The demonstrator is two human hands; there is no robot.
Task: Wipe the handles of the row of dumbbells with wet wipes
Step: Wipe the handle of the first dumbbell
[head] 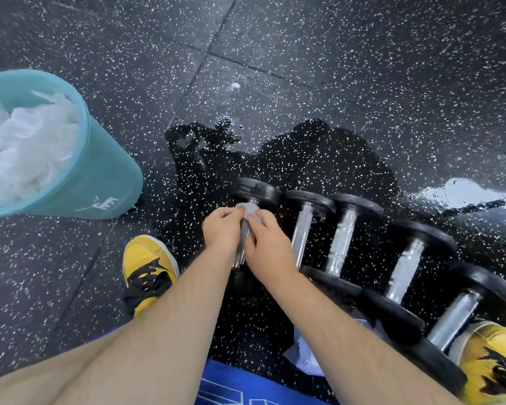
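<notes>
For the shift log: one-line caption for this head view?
Both hands, left and right, rub a wet wipe along the leftmost dumbbell's handle; bin nearby.

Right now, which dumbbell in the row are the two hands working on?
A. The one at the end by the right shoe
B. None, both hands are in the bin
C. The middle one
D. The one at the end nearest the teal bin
D: the left hand and right hand close around a wet wipe on the handle of the leftmost dumbbell, the end nearest the teal bin.
</notes>
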